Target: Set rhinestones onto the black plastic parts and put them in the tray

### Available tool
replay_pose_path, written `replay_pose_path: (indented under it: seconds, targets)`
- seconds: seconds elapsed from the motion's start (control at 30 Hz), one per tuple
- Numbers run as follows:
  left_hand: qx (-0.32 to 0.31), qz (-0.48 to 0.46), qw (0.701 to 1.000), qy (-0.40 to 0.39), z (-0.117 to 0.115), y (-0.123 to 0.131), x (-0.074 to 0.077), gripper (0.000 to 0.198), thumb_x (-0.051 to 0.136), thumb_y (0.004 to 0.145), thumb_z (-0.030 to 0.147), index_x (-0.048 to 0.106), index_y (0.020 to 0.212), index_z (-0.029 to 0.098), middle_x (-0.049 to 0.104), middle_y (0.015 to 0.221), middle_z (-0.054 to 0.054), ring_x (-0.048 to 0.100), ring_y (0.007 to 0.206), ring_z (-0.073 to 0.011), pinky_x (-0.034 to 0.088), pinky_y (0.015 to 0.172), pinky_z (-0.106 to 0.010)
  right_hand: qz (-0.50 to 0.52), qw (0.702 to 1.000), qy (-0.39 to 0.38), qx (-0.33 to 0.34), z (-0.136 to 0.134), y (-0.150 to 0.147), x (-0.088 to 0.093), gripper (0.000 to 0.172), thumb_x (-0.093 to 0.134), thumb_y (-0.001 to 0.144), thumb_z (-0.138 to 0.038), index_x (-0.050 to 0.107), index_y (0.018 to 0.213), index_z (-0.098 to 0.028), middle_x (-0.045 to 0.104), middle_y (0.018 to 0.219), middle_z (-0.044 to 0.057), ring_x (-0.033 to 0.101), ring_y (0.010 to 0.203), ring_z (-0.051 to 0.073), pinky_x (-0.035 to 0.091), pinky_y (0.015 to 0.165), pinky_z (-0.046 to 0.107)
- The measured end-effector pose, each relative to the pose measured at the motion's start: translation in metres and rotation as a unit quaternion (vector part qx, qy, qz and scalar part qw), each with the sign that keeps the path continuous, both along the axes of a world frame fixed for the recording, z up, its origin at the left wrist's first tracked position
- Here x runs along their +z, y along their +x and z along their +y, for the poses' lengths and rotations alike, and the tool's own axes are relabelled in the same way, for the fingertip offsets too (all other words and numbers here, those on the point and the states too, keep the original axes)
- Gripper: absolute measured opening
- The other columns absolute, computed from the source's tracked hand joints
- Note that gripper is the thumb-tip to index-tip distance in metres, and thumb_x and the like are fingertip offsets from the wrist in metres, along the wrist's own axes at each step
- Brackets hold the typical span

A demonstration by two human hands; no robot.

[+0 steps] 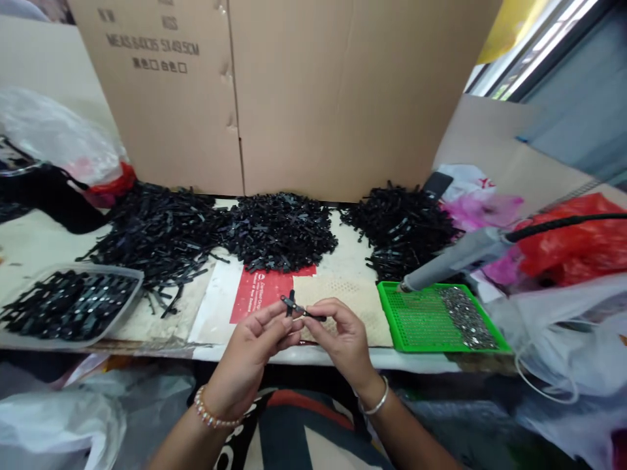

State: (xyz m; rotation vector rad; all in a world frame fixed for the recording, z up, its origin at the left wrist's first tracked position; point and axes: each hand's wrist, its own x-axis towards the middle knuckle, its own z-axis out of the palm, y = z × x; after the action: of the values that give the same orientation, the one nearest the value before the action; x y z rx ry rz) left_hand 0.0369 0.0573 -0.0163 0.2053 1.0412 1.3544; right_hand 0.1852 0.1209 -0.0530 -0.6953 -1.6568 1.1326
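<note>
My left hand (262,339) is closed around a small black plastic piece (290,301) with crossing arms, held above the front of the table. My right hand (340,333) pinches a thin black strip (317,317) that meets the left-hand piece. Whether the two are joined cannot be made out. Behind my hands lies a heap of short black parts (279,232), with a heap of longer black strips (157,228) to its left and another heap (406,225) to its right. Under my hands lie a red printed sheet (255,297) and a beige mat (357,300).
A green tray (389,316) on the right holds small metal parts (467,316). Over its back edge hangs a grey corded powered screwdriver (455,258). A clear plastic box (138,284) of black assemblies stands left. Cardboard (343,98) walls the back; plastic bags (573,241) crowd the right.
</note>
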Motion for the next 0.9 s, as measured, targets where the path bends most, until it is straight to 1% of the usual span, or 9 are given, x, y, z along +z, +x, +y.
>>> replay_pose_path:
  seconds: [0.1,0.3,0.4,0.6,0.77,0.9]
  targets:
    - [0.008,0.006,1.000,-0.015,-0.0006,0.0021,0.0000,0.053,0.089,0.057,0.024,0.064,0.101,0.010,0.071,0.095,-0.013,0.068,0.082,-0.0196,0.058,0.075,-0.024,0.007,1.000,-0.003,0.012,-0.0010,0.0022,0.0017,0.007,0.069,0.089,-0.021,0.069,0.096,-0.022,0.063,0.088,0.003,0.059,0.083,0.019,0.048,0.077,0.030]
    - [-0.009,0.023,1.000,0.011,-0.0001,0.0037,0.0010,0.044,0.089,0.059,0.030,0.069,0.093,0.010,0.070,0.096,-0.012,0.068,0.084,-0.0190,0.059,0.075,-0.024,0.004,1.000,0.004,0.031,-0.0026,0.0051,0.0052,0.004,0.068,0.090,-0.021,0.069,0.094,-0.022,0.063,0.088,0.003,0.060,0.082,0.018,0.048,0.076,0.029]
    - [-0.017,0.029,0.999,0.014,-0.0005,0.0035,0.0002,0.042,0.089,0.059,0.031,0.070,0.091,0.011,0.071,0.093,-0.010,0.067,0.085,-0.0194,0.059,0.075,-0.024,-0.003,1.000,0.014,0.024,-0.0026,0.0056,0.0056,0.004,0.067,0.091,-0.022,0.069,0.094,-0.021,0.064,0.088,0.003,0.060,0.082,0.018,0.048,0.075,0.029]
    - [-0.034,0.037,0.999,0.009,-0.0018,0.0025,0.0012,0.041,0.090,0.058,0.031,0.072,0.090,0.012,0.071,0.093,-0.010,0.067,0.082,-0.0177,0.058,0.076,-0.024,-0.024,0.999,0.034,0.008,-0.0047,0.0062,0.0038,0.003,0.067,0.090,-0.021,0.069,0.093,-0.020,0.063,0.084,0.002,0.056,0.071,0.014,0.046,0.063,0.024]
    - [-0.032,0.021,0.999,0.015,-0.0009,0.0026,0.0024,0.037,0.090,0.058,0.030,0.073,0.086,0.013,0.071,0.091,-0.008,0.067,0.082,-0.0168,0.058,0.079,-0.024,-0.040,0.999,0.020,-0.001,-0.0067,0.0045,0.0011,0.005,0.064,0.090,-0.020,0.068,0.092,-0.019,0.063,0.083,0.003,0.055,0.069,0.014,0.045,0.060,0.024]
    - [-0.033,0.010,0.999,0.021,0.0015,0.0020,-0.0002,0.035,0.090,0.058,0.028,0.074,0.085,0.013,0.072,0.088,-0.007,0.067,0.079,-0.0156,0.058,0.078,-0.022,-0.044,0.999,0.014,-0.006,-0.0062,0.0030,-0.0014,0.005,0.063,0.089,-0.020,0.067,0.092,-0.018,0.063,0.084,0.003,0.054,0.069,0.014,0.045,0.060,0.023]
